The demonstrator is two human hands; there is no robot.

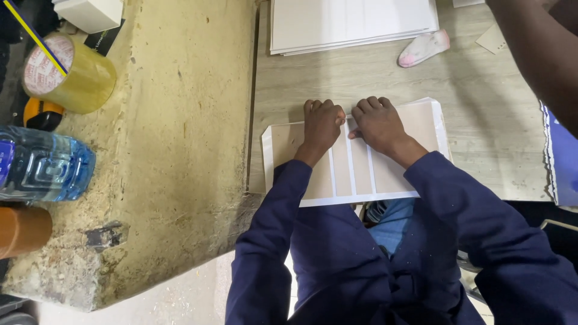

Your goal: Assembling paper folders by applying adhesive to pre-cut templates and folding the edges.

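on the rough yellowish concrete ledge (180, 150) at the left, a roll of clear yellowish packing tape (67, 72) lies on its side and a clear blue plastic water bottle (42, 164) lies just below it, both well apart from the work; either could roll if the ledge were knocked, though nothing is pushing them now.

the nearer risk sits at the flat beige card sheet with white score lines (355, 159). it lies on the pale wood-grain table (481, 120) with its near edge hanging slightly past the table rim over the lap, so uneven pressure could let it slide or pivot, and a crease could run off its line.

the left hand (321, 125) is curled into a loose fist, knuckles pressing down on the sheet near its far edge. it grips nothing i can see. the right hand (378, 123) is just beside it, almost touching, fingers likewise folded under and bearing on the card; whether a fingertip pinches a flap beneath, i cannot tell.

further right, a small pink and white object (424, 47) lies near a stack of white sheets (352, 24), and another person's dark arm (536, 54) reaches over the table corner, close enough to jog things.
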